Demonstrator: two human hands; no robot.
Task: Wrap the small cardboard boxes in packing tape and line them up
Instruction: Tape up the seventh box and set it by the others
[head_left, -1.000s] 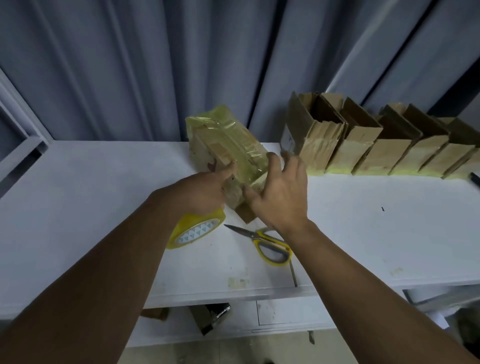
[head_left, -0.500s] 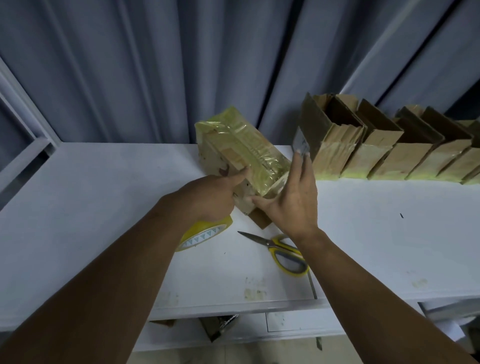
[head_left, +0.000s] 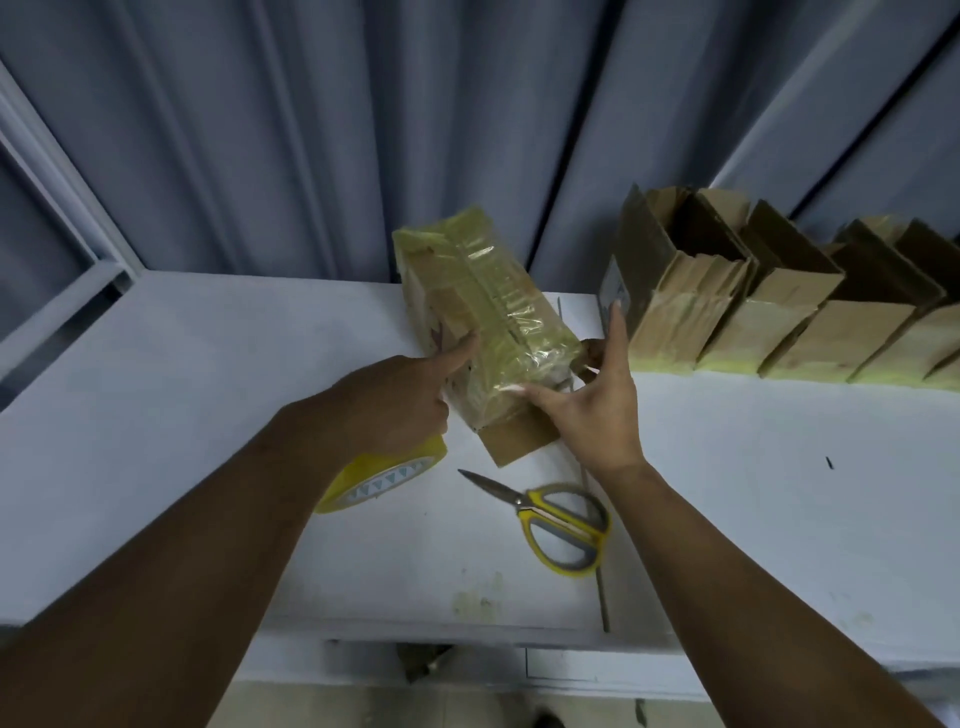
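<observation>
- Yellowish clear tape covers the top face and the far end of the small cardboard box (head_left: 483, 317) we are working on; it wrinkles along the middle seam.
- The box sits tilted near the back middle of the white surface (head_left: 197, 426), between our two hands.
- Bare cardboard shows at the near low end, where a flap (head_left: 514, 436) sticks out untaped.
- Left hand (head_left: 400, 400): index finger straight, pressing the left side of the box, the other fingers curled under. We cannot tell whether they hold the tape roll (head_left: 384, 478), which shows just below the hand.
- Right hand (head_left: 597, 410): spread wide, thumb on the near corner of the box, fingers straight up along its right side. It braces the box rather than grips it.
- Scissors (head_left: 550, 519) lie flat on the surface, near the front edge, apart from both hands.
- The row of boxes (head_left: 779, 312) stands at the back right, side by side and touching, and runs out of view. Each has a taped yellowish base, and the tops we can see stand open.
- Our judgement: several boxes are done and lined up, and this one is mostly wrapped.
- Left to do, as we read it: cover the near end, smooth the tape down, then set this box at the left end of the row.
</observation>
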